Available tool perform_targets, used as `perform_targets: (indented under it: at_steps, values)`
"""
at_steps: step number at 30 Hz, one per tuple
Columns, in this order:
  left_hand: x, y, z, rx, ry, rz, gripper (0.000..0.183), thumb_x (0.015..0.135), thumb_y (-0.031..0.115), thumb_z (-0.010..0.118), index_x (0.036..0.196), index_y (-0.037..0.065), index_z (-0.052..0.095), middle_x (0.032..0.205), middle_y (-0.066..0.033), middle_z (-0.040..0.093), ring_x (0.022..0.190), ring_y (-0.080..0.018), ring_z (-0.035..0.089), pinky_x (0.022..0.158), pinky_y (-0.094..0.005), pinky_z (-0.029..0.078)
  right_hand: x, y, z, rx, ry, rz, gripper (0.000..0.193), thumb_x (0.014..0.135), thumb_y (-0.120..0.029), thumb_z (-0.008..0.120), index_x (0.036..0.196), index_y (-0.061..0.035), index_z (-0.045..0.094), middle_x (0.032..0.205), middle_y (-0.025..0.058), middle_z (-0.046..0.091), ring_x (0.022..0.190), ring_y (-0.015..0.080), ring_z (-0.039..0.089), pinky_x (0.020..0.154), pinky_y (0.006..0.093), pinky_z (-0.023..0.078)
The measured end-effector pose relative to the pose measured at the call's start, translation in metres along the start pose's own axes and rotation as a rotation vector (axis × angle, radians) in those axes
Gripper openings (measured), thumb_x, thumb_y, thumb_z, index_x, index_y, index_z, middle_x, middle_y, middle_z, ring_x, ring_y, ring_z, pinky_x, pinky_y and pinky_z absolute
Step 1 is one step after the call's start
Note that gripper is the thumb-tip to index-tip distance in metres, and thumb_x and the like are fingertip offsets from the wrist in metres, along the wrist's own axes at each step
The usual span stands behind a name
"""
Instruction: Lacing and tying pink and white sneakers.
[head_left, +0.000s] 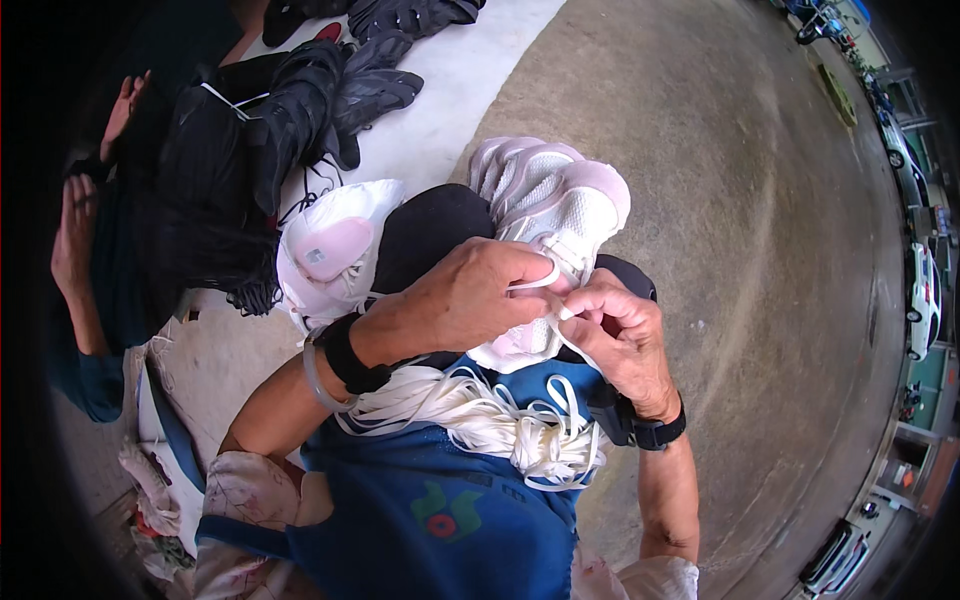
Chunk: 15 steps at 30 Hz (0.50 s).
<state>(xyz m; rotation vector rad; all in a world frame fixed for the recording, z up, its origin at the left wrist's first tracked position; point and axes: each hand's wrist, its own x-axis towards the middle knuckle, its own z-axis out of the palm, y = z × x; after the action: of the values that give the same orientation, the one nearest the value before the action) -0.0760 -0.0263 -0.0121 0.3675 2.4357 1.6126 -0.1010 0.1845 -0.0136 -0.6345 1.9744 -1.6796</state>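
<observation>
A row of pale pink and white sneaker uppers (pixel 560 215) rests across my knees, toes pointing away from me. Over the opening of the nearest one, my left hand (pixel 475 290) is closed with a white shoelace (pixel 538 277) looped about its fingers. My right hand (pixel 622 335) pinches the lace close beside it, thumb against fingertips. Both hands touch the upper and partly hide its eyelets. On my blue apron (pixel 420 500) lies a loose bundle of white shoelaces (pixel 500 425), just below my wrists.
Another white upper with a pink inside (pixel 335 250) sits left of my knee. Several black shoes (pixel 330 100) and a bunch of black laces (pixel 215 215) lie beyond it. At far left, another person's hands (pixel 75 230) show. Parked vehicles (pixel 922 300) line the concrete floor's right edge.
</observation>
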Motion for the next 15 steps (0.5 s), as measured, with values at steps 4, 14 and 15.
perform_targets:
  at_steps: [4,14,15]
  values:
    - [0.006,-0.003,0.003,0.053,0.068,0.154,0.012,0.075,0.006,0.067,0.081,-0.002,0.060,0.071,-0.0153,0.057,0.062,-0.0269,0.057,0.058,-0.0352,0.045,-0.002,-0.007,0.007,-0.154,0.125,-0.179,0.015,0.079,0.002,0.070,0.093,-0.0042,0.069,0.085,0.0005,0.055,0.074,0.0083,0.050,0.063,0.0224,0.041]
    - [-0.002,0.014,-0.007,0.326,0.431,0.355,0.014,0.066,-0.002,0.075,0.077,0.001,0.066,0.065,-0.0071,0.047,0.054,-0.0188,0.047,0.048,-0.0305,0.036,0.004,-0.007,0.016,-0.155,0.153,-0.031,0.017,0.087,-0.004,0.065,0.103,0.0009,0.066,0.088,0.0069,0.058,0.077,0.0157,0.056,0.068,0.0278,0.046]
    - [-0.003,0.013,-0.006,0.326,0.434,0.356,0.014,0.066,-0.002,0.075,0.077,0.001,0.066,0.065,-0.0071,0.047,0.054,-0.0188,0.047,0.048,-0.0305,0.036,0.005,-0.006,0.016,-0.216,0.127,-0.072,0.019,0.087,-0.005,0.065,0.105,0.0017,0.065,0.089,0.0066,0.058,0.077,0.0165,0.056,0.068,0.0283,0.046]
